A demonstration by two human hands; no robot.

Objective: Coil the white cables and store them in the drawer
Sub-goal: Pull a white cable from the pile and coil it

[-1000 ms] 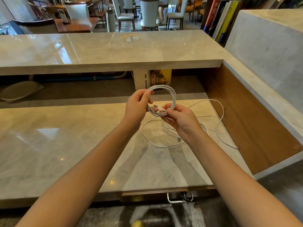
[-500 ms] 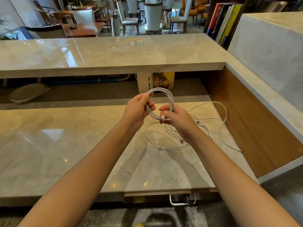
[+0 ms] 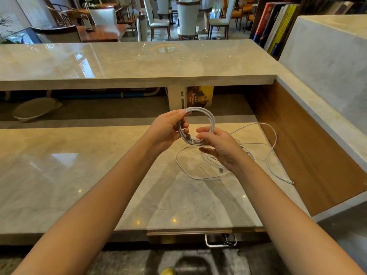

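Change over last half second: USB plug [image 3: 188,137] no longer dangles below coil. Right hand [image 3: 220,145] now pinches it against bundle at 6 o'clock. Judgement: tail being tucked, first coil nearly done.

Left hand [image 3: 168,130] grasps coiled white cable [image 3: 212,121] at 9 o'clock, above marble counter [image 3: 79,165]. Coil is tight, several even loops.

Loose white cables [image 3: 275,135] sprawl on counter at 5 o'clock of coil. Drawer handle [image 3: 220,240] at 6 o'clock; drawer looks closed.

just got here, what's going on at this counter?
A person is coiling cables. The left hand grips a coiled white cable above the marble counter; the right hand pinches its plug end against the loops. A loose white cable lies uncoiled on the counter. The drawer below looks closed.
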